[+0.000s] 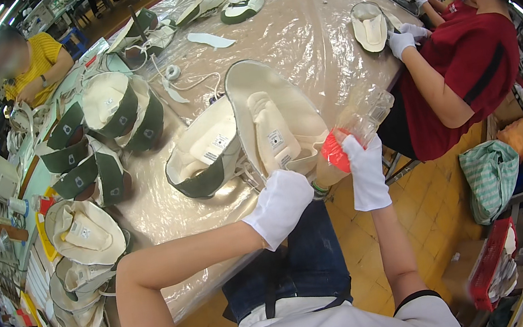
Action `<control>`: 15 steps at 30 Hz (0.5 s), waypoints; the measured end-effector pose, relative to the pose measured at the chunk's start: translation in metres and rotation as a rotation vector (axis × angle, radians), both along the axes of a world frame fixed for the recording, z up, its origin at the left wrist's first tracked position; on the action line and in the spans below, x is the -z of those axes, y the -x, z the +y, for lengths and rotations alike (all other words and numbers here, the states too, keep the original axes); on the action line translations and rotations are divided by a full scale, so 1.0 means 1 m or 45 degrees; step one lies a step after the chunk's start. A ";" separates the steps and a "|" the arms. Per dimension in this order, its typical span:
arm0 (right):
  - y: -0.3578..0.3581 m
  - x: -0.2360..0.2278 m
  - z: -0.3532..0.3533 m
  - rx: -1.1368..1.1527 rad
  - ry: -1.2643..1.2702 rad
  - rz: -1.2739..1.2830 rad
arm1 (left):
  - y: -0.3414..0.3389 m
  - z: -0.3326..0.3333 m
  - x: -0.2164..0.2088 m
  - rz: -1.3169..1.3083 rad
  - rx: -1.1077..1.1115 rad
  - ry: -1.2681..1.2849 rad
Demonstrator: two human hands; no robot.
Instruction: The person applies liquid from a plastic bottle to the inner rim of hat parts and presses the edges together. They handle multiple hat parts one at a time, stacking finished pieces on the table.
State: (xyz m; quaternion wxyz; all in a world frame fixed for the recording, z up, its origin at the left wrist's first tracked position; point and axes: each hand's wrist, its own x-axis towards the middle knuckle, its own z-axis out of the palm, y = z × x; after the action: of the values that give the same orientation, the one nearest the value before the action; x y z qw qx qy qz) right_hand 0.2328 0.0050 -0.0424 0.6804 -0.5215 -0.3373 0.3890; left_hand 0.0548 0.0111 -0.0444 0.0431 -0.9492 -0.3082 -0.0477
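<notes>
My left hand (283, 206), in a white glove, is closed at the near edge of a cream shoe upper (274, 125) with a dark edge. The upper stands opened toward me, its pale lining and a small printed label showing. A clear plastic bottle (363, 114) with a red band is gripped in my right hand (368, 175), also gloved in white. Its narrow end, with a green ring, tilts down beside the upper's near right side; whether they touch, I cannot tell. Another cream and green upper (203, 151) lies against the held one on the left.
Plastic film covers the table (318, 42). Stacked green and cream uppers (109, 104) stand at left, with more (84, 232) along the near left edge. Close on the right, a co-worker in red (464, 81) handles another upper (369, 26). A person in yellow (43, 60) sits far left.
</notes>
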 end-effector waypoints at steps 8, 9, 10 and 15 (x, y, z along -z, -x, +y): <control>-0.004 -0.010 -0.003 0.189 -0.263 -0.423 | -0.008 -0.003 0.003 -0.139 0.175 -0.124; -0.004 -0.011 -0.005 0.149 -0.258 -0.438 | -0.009 -0.003 0.003 -0.140 0.185 -0.109; -0.003 -0.012 -0.005 0.062 -0.316 -0.487 | -0.010 -0.004 0.002 -0.075 0.190 -0.121; -0.012 -0.007 0.006 -0.015 -0.370 -0.741 | -0.008 -0.001 -0.005 -0.025 0.227 -0.173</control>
State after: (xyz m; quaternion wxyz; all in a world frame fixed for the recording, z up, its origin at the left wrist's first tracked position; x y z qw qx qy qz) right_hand 0.2443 0.0109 -0.0350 0.6205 -0.5064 -0.5725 0.1754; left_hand 0.0632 0.0097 -0.0398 0.1000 -0.9672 -0.2189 -0.0813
